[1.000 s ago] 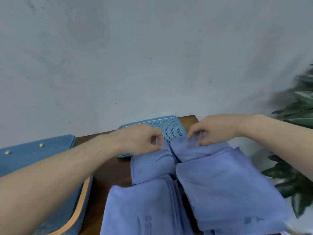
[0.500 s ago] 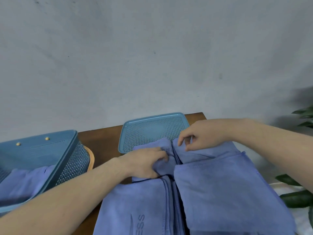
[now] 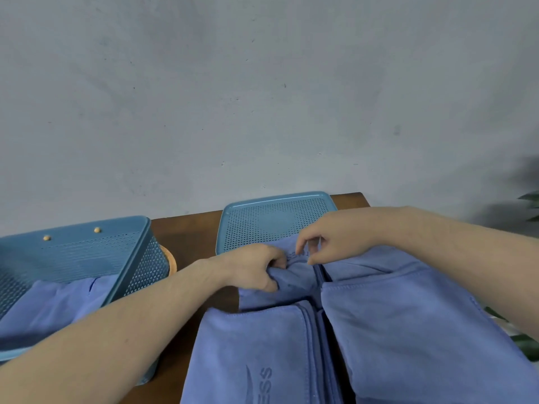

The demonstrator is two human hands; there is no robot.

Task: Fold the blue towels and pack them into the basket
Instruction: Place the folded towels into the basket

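Note:
Several blue towels lie on a brown table (image 3: 189, 237). My left hand (image 3: 253, 268) grips a bunched part of the far left towel (image 3: 288, 284), fingers curled into the cloth. My right hand (image 3: 329, 242) hovers just right of it, fingers curled with thumb and fingertips at that towel's far edge; whether they pinch it is unclear. A folded towel with embossed lettering (image 3: 256, 354) lies near me on the left, a larger folded towel (image 3: 414, 330) on the right. The blue perforated basket (image 3: 87, 249) stands at the left with a towel (image 3: 49, 307) inside.
A blue perforated tray or lid (image 3: 274, 220) lies flat at the table's far edge, partly under the towels. A tan wooden piece (image 3: 172, 262) shows behind the basket. Green plant leaves (image 3: 528, 345) stand off the table's right side. A grey wall rises behind.
The view has swung left and down, bringing the basket and its towel into sight. My left hand went from pinching the towel's far edge to bunching the cloth; my right hand shifted left toward it.

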